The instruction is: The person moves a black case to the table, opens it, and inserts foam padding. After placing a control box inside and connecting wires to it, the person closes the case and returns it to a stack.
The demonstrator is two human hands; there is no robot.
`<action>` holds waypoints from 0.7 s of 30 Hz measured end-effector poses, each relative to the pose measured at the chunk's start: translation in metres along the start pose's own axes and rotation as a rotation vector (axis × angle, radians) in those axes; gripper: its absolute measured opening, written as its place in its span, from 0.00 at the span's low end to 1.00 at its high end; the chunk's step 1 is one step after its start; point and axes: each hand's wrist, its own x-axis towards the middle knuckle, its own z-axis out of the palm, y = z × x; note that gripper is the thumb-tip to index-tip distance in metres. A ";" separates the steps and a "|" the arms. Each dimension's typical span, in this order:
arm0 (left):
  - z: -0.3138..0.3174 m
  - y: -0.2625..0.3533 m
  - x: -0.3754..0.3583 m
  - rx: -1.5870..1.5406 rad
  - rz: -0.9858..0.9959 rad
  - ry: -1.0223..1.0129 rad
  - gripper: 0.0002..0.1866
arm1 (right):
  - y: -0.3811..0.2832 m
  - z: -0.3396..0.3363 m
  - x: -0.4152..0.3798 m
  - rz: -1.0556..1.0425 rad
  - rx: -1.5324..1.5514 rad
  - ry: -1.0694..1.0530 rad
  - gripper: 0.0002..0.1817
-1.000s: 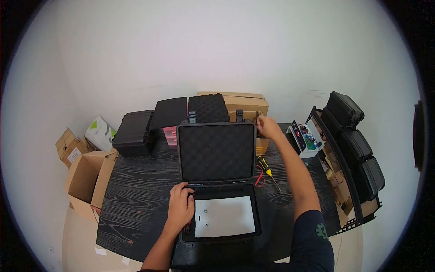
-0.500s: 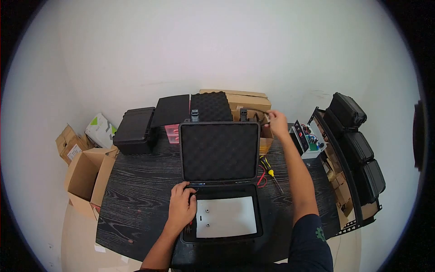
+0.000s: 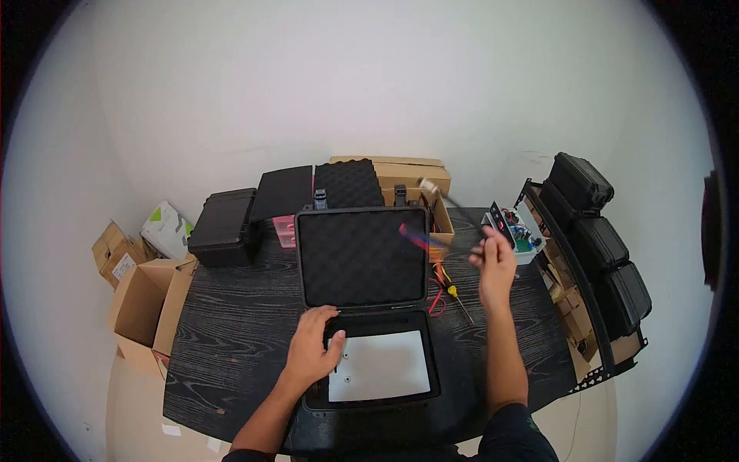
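An open black hard case (image 3: 433, 362) stands upright-lidded before me, with dark egg-crate foam (image 3: 362, 258) in its lid and a pale panel (image 3: 381, 368) in its base. My left hand (image 3: 314, 346) rests on the case's left rim near the hinge, fingers apart, thumb over the panel's corner. My right hand (image 3: 495, 262) is raised right of the lid, its fingers closed on a dark cable (image 3: 464, 212). One cable end shows a pale connector (image 3: 428, 185); blurred red and blue wires (image 3: 416, 237) reach across the lid's right side.
A yellow-black screwdriver (image 3: 460, 302) and a red lead (image 3: 437, 302) lie right of the case. Behind are cardboard boxes (image 3: 441, 223) and a closed black case (image 3: 223, 225). An electronics unit (image 3: 525, 240) and a rack of black cases (image 3: 600, 246) stand right; an open carton (image 3: 152, 302), left.
My right hand has moved down and toward me from the cardboard box, bringing the cable out. My left hand stays on the case rim. The view has shifted slightly.
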 end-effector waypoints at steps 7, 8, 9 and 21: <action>0.023 0.015 0.014 -0.825 -0.097 -0.165 0.41 | 0.002 0.012 -0.112 0.282 0.080 -0.298 0.15; 0.025 0.016 0.014 -0.899 -0.074 -0.152 0.40 | 0.004 0.011 -0.123 0.327 0.101 -0.332 0.15; 0.024 0.016 0.013 -0.963 -0.105 -0.151 0.37 | 0.010 0.006 -0.131 0.348 0.150 -0.382 0.15; 0.020 0.020 -0.016 -0.800 -0.141 -0.511 0.18 | -0.011 0.011 -0.137 0.702 0.044 -1.349 0.37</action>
